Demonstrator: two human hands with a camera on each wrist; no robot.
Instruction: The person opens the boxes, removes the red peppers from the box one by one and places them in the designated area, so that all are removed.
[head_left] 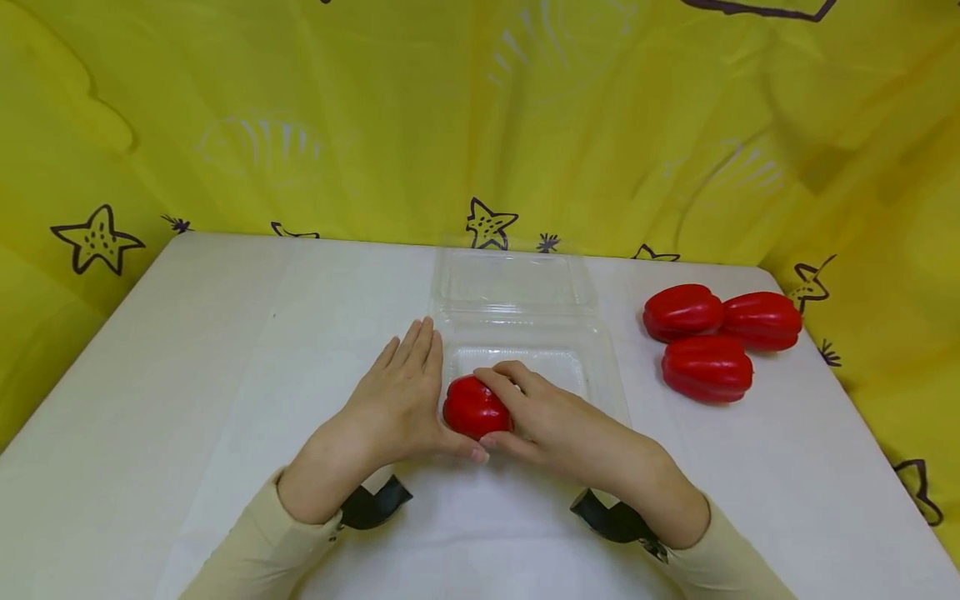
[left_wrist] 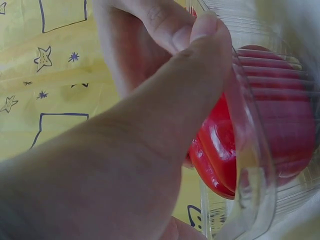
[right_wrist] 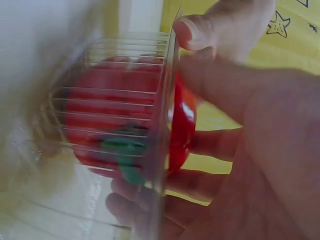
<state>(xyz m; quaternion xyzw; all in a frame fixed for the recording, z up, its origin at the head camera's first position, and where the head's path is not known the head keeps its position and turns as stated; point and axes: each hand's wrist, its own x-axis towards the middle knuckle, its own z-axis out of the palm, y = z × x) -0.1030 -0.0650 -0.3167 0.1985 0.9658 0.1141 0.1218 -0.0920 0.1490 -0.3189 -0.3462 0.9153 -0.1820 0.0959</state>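
Note:
A clear plastic clamshell container [head_left: 611, 367] stands with its lid [head_left: 517, 279] folded back, away from me. In its near left corner sits a red bell pepper [head_left: 472, 407], and its green stem [right_wrist: 125, 150] shows through the ribbed wall in the right wrist view. My right hand [head_left: 551, 417] grips this pepper, fingers over the far side and thumb at the near side. My left hand [head_left: 397, 404] lies along the container's left side, fingers straight and thumb stretched along the near rim. Both thumbs come close together at that rim.
Three more red bell peppers, one in front [head_left: 707, 368] and two behind [head_left: 682, 312], lie grouped on the right of the white table [head_left: 150, 400]. A yellow curtain [head_left: 375, 125] with sea drawings hangs behind and along both sides.

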